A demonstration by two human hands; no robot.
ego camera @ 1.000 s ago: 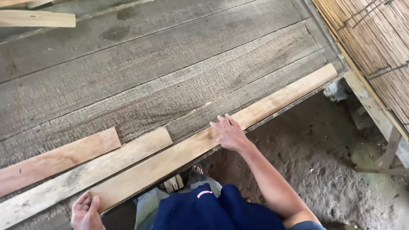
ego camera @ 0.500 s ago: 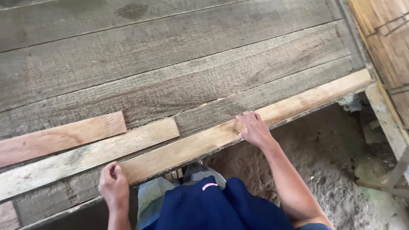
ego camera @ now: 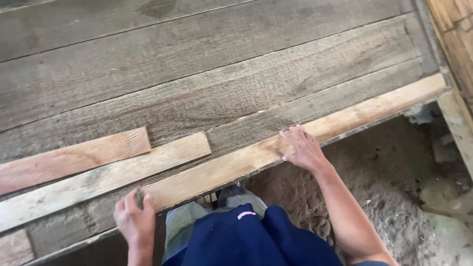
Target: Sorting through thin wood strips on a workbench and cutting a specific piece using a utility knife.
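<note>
Left forearm: cut off by bottom edge just below the left hand. Right arm: cut off at bottom edge near the elbow. Right hand: palm face down on long pale plank, so contact underneath not visible.

Long pale plank: near end covered by left hand fingers; underside not visible.

Second pale board and reddish board: both run off the left edge, full length unknown.

Feet: mostly hidden behind blue clothing and plank edge; footwear type cannot be told.

Bamboo wall: cropped by right edge, only a strip shows. Small debris on dirt ground: too small to identify.
</note>
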